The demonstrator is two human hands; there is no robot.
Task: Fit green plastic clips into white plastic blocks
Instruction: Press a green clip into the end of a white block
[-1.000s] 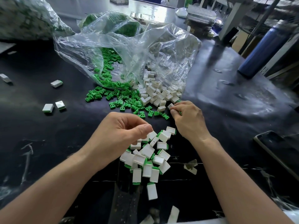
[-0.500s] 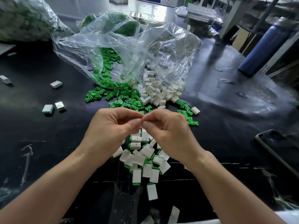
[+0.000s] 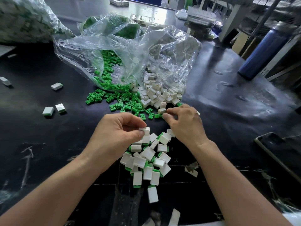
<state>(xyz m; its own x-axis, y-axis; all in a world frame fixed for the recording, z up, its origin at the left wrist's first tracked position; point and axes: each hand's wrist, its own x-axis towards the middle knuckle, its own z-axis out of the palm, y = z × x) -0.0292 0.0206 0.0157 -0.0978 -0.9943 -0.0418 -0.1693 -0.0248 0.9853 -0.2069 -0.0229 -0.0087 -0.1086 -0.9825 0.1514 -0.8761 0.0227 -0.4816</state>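
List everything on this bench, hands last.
table: one, black, under everything
clear bags: several, transparent, far side of the table
loose green clips: many, green, spilled at the bag mouth
loose white blocks: many, white, right of the clips
finished pieces: one pile, white with green ends, between the forearms
stray pieces: four, mostly white, left part of the table
bottle: one, blue, far right
left hand: fingers pinch a held white block
right hand: fingers curled at the near edge of the loose clips; grip unclear
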